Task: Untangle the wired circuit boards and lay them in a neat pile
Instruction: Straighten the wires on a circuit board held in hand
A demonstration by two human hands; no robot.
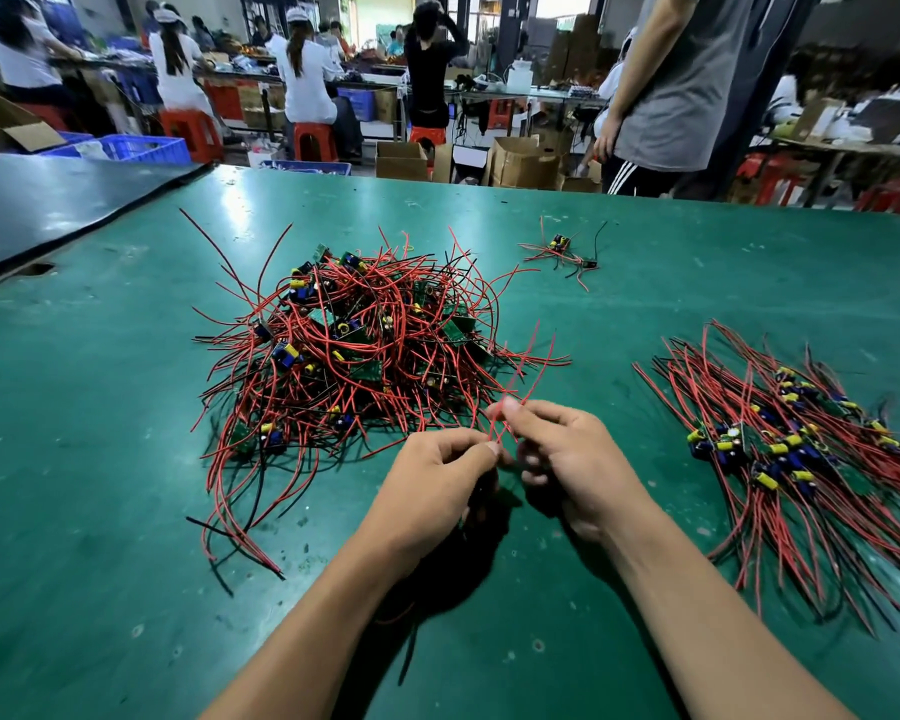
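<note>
Workshop hall. Green-matted table (126,459) in front, darker mat (48,210) at left. Behind: seated workers (302,70) in white on red stools (191,129) at long benches (541,93), blue crates (141,149), open cardboard boxes (523,163) on floor, person in grey shirt (697,80) standing right. Bright daylight from far openings (383,13).

Left hand (440,472) and right hand (567,454) have short nails, forearms bare.
</note>
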